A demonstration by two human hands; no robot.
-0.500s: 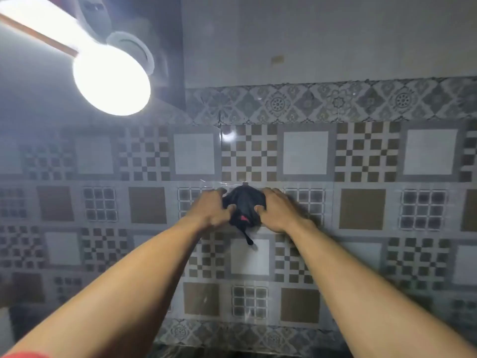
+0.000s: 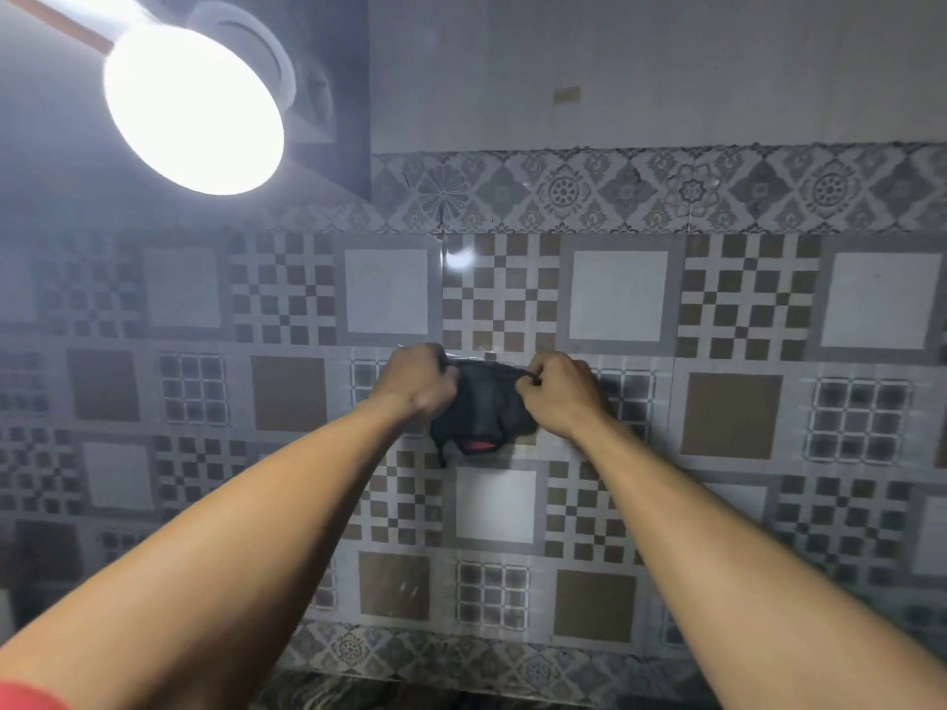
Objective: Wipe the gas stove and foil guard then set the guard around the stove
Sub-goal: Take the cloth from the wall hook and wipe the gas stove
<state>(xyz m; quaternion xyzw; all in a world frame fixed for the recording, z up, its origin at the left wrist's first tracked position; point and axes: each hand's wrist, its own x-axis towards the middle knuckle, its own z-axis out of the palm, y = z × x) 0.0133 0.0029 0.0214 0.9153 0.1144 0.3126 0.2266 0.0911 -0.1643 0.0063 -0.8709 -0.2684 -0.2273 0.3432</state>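
Observation:
A dark cloth [image 2: 479, 409] with a small red patch at its lower edge hangs bunched against the patterned tile wall [image 2: 727, 417]. My left hand [image 2: 417, 384] grips its left side with curled fingers. My right hand [image 2: 561, 392] pinches its top right edge. Both arms reach up and forward to the wall. A thin clear strip or hook shows just above the cloth, but I cannot tell what it is. The gas stove and the foil guard are out of view.
A bright round lamp [image 2: 192, 110] glares at the upper left, beside a white fitting [image 2: 266, 48]. Plain wall [image 2: 640, 69] runs above the tile border. A dark counter edge [image 2: 358, 691] shows at the bottom.
Both hands have shifted slightly on the cloth; the right hand now pinches its upper edge and the cloth is pulled wider between them.

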